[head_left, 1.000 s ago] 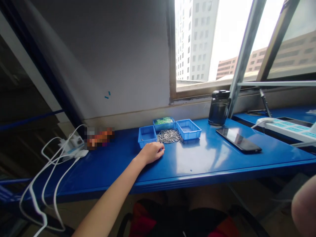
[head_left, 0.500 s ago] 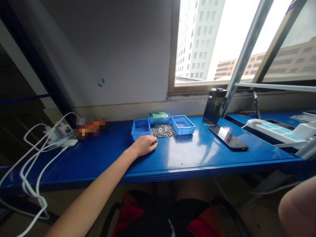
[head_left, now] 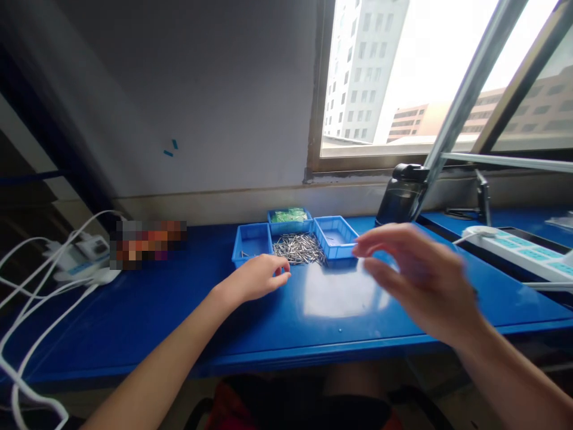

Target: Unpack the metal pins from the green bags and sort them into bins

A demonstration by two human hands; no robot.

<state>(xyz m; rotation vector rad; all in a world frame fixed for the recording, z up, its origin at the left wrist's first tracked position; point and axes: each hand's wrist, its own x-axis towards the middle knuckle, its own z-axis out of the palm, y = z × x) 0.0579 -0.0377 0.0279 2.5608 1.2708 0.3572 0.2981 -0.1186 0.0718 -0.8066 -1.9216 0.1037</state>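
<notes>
A pile of slim, silvery metal pieces that look like screws point(head_left: 299, 248) lies on the blue table between three small blue bins. My left hand point(head_left: 262, 278) rests by the front of the left bin point(head_left: 253, 230), near the pile. Its thumb and forefinger are apart, with nothing visible between them. My right hand point(head_left: 421, 280), slightly blurred, hovers over the table just right of the right bin point(head_left: 336, 251), thumb and fingers parted around nothing. A few small pieces lie in the left and right bins. Green-and-clear packets point(head_left: 290, 215) fill the back bin point(head_left: 290, 227).
A black bottle point(head_left: 400, 194) stands behind my right hand. White power strips point(head_left: 528, 248) and white cables point(head_left: 27, 322) lie at the right and left sides. A blurred-out orange object point(head_left: 154, 239) sits at the back left. The table's front edge point(head_left: 313, 355) runs before me.
My right hand has come up from below the table at the right to beside the right bin. My left hand's thumb and forefinger have parted. The view has shifted slightly.
</notes>
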